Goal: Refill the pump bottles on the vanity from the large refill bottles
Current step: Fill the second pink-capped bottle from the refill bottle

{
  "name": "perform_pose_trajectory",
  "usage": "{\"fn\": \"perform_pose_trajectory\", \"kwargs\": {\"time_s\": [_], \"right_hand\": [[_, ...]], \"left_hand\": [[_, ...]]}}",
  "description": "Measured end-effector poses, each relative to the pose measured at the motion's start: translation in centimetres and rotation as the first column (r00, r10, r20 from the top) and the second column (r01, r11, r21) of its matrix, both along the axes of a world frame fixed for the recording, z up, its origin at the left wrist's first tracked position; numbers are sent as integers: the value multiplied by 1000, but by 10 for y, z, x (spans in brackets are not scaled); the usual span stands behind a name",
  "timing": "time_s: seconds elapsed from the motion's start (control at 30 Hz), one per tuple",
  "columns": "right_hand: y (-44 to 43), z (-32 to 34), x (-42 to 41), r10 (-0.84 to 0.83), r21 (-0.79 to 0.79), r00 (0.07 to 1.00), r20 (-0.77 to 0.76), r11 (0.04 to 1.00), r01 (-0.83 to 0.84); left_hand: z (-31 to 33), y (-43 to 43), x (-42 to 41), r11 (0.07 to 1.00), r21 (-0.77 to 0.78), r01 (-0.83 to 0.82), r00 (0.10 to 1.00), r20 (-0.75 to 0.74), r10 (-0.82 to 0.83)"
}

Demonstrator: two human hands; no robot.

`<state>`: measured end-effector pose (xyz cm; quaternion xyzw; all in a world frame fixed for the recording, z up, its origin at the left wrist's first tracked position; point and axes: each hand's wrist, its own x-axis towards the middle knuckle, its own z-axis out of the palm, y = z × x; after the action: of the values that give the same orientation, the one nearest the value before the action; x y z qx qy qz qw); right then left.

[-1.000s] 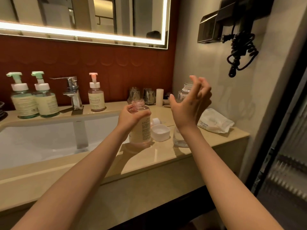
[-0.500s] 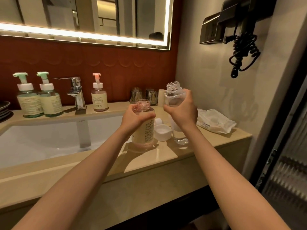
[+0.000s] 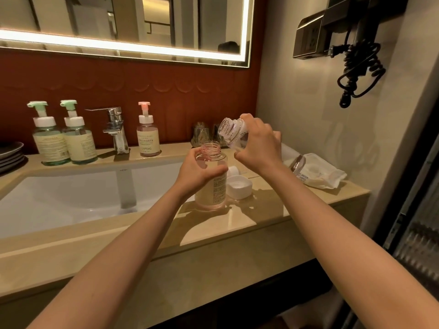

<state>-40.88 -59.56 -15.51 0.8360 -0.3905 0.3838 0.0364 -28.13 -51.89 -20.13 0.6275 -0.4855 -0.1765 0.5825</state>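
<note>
My left hand (image 3: 198, 173) grips an open pink-tinted bottle (image 3: 212, 186) that stands on the beige vanity counter (image 3: 273, 210), its threaded neck uncovered. My right hand (image 3: 259, 146) holds a clear refill bottle (image 3: 231, 132) tilted on its side, mouth pointing left and sitting just above and right of the pink bottle's neck. No liquid stream is visible. Three capped pump bottles stand behind the sink: two green-topped ones (image 3: 51, 138) (image 3: 78, 137) and a pink-topped one (image 3: 147, 135).
A white sink basin (image 3: 71, 198) with a chrome faucet (image 3: 116, 129) lies to the left. A white cap or small dish (image 3: 238, 186) sits beside the open bottle. A wipes packet (image 3: 318, 174) lies at right. Glass tumblers (image 3: 200, 135) stand at the back; a hair dryer cord (image 3: 358, 67) hangs above.
My right hand went from empty and raised to grasping the clear bottle, lifting it off the counter and tipping its mouth toward the pink bottle. My left hand kept its hold.
</note>
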Motion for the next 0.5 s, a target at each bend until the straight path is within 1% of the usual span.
{"fn": "perform_pose_trajectory", "kwargs": {"time_s": [0.2, 0.5], "right_hand": [[3, 2, 4, -16, -64, 998, -61, 998, 12], [5, -1, 7, -5, -48, 998, -62, 999, 2]], "left_hand": [[-3, 0, -2, 1000, -13, -19, 1000, 24, 19], [-7, -1, -4, 997, -39, -68, 996, 52, 70]]}}
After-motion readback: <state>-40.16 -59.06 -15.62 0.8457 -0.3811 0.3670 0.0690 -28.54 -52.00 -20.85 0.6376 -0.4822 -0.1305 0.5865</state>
